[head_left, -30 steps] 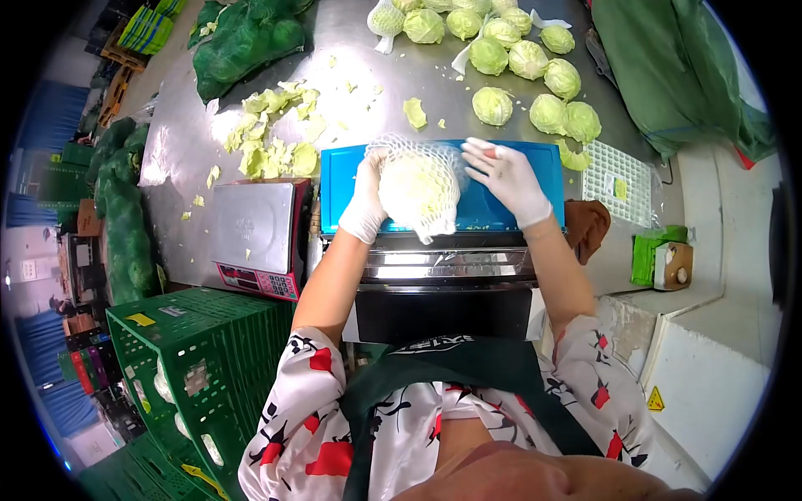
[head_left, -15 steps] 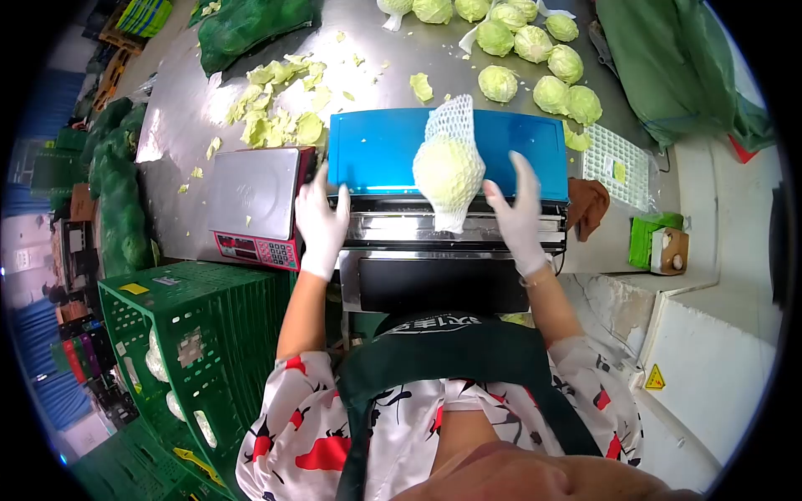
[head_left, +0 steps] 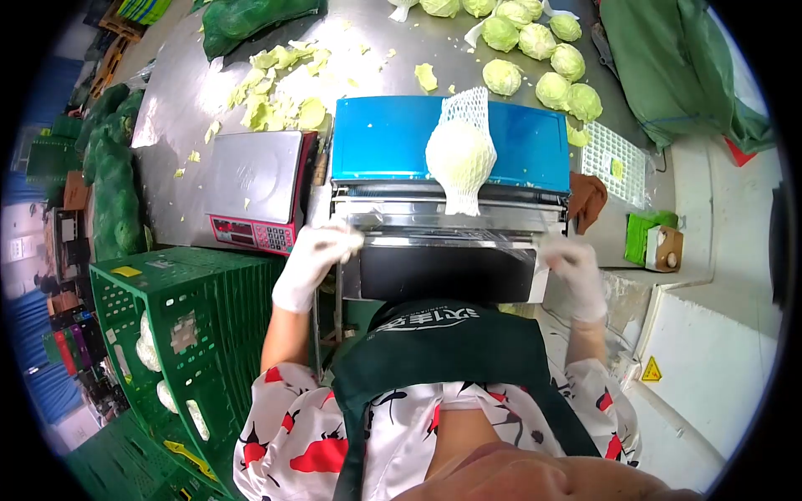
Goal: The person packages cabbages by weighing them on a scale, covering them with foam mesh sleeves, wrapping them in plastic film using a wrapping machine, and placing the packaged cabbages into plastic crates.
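Note:
A cabbage [head_left: 459,157] in a white foam net sleeve rests on the blue top of a film wrapping machine [head_left: 376,142]. Below it, clear cling film [head_left: 401,222] stretches across the machine's front above the black plate [head_left: 447,274]. My left hand [head_left: 316,263], in a white glove, pinches the film at the left side. At the right side my right hand [head_left: 578,271], gloved too and slightly blurred, has its fingers closed on the film's other end. The cabbage touches neither hand.
To the left stand a red weighing scale [head_left: 255,179] and green crates [head_left: 192,334]. Loose cabbage leaves [head_left: 267,92] and several bare cabbages [head_left: 536,42] lie on the steel table [head_left: 368,50]. A brown cloth [head_left: 587,200] and white foam sleeves [head_left: 616,163] sit at right.
Both hands have come down toward my body from beside the cabbage and closed, drawing film across the machine's front. The cabbage stays on the blue top.

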A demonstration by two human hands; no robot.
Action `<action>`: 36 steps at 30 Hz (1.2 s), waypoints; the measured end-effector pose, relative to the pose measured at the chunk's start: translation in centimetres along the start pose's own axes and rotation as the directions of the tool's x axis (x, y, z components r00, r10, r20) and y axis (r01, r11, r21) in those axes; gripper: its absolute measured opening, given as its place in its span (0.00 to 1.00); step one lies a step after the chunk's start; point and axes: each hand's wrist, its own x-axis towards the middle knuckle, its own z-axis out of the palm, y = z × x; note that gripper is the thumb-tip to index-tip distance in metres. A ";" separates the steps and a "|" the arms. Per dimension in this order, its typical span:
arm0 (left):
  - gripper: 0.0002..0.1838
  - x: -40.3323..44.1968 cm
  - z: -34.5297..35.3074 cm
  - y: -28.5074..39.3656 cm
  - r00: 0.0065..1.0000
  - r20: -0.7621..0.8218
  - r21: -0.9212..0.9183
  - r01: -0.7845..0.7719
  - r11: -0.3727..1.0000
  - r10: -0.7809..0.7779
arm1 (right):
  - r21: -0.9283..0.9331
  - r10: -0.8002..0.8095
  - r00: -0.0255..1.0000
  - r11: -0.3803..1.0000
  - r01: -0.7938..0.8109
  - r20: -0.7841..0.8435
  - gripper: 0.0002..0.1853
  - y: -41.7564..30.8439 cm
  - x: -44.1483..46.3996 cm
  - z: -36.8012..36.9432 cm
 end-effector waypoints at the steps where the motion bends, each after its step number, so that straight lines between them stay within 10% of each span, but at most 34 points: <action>1: 0.07 -0.3 0.6 2.3 0.994 0.093 -0.081 -0.048 0.996 0.055 | 0.094 -0.192 0.968 0.979 0.179 0.160 0.09 -1.0 -0.2 -1.4; 3: 0.14 0.8 1.9 4.9 0.938 0.214 -0.332 -0.193 0.923 0.273 | 0.225 -0.380 0.903 0.915 0.335 0.202 0.14 -2.2 1.5 -3.8; 4: 0.35 2.1 3.0 5.7 0.968 0.055 -0.296 -0.220 0.929 0.247 | 0.139 -0.371 0.919 0.925 0.353 0.136 0.20 -2.7 3.4 -3.8; 6: 0.58 8.7 4.5 6.7 0.909 0.042 0.221 -0.412 0.884 0.414 | -0.182 -0.269 0.958 0.952 0.248 -0.101 0.34 -3.7 8.1 -2.3; 9: 0.77 17.1 3.9 1.0 0.916 0.258 0.633 -0.401 0.662 0.308 | -0.646 -0.312 0.913 0.646 0.406 0.262 0.61 1.1 16.3 -1.3; 10: 0.77 18.9 4.0 -1.3 0.859 0.373 0.743 -0.503 0.442 0.350 | -0.727 -0.289 0.885 0.505 0.466 0.365 0.66 3.9 17.8 -0.7; 12: 0.71 20.5 5.6 -1.1 0.912 0.366 0.588 -0.380 0.714 0.185 | -0.457 -0.092 0.947 0.859 0.232 0.308 0.69 6.1 19.1 1.5; 20: 0.40 12.7 7.7 -2.8 0.987 0.070 0.090 0.139 0.986 -0.146 | 0.082 0.323 0.923 0.935 -0.345 0.210 0.32 4.3 12.2 4.3; 22: 0.37 7.8 8.5 -3.8 0.931 0.215 0.152 0.267 0.952 -0.295 | -0.114 0.489 0.775 0.866 -0.487 0.402 0.33 2.7 7.6 3.6; 26: 0.37 0.5 10.5 -6.7 0.803 0.350 0.203 0.437 0.876 -0.482 | 0.110 0.627 0.606 0.644 -0.757 0.490 0.38 6.1 -1.3 6.0; 28: 0.42 0.1 10.1 -7.5 0.693 0.449 -0.213 0.695 0.686 -0.563 | 0.255 0.674 0.549 0.492 -0.833 0.493 0.34 8.0 -0.8 7.7; 30: 0.42 1.1 9.2 -8.0 0.551 0.470 -0.150 0.819 0.553 -0.689 | 0.178 0.689 0.433 0.411 -0.894 0.581 0.31 9.0 0.9 8.4; 31: 0.41 0.9 8.9 -10.0 0.539 0.527 -0.243 0.837 0.491 -0.658 | 0.492 0.720 0.510 0.265 -0.829 0.471 0.33 8.6 1.3 11.6; 34: 0.38 -0.6 8.5 -10.2 0.627 0.480 -0.331 0.778 0.535 -0.614 | 0.451 0.608 0.515 0.272 -0.850 0.604 0.35 11.2 0.3 10.7; 36: 0.34 -2.5 7.4 -11.0 0.658 0.590 -0.461 0.751 0.473 -0.469 | 0.293 0.549 0.632 0.582 -0.758 0.547 0.26 14.2 -2.3 7.9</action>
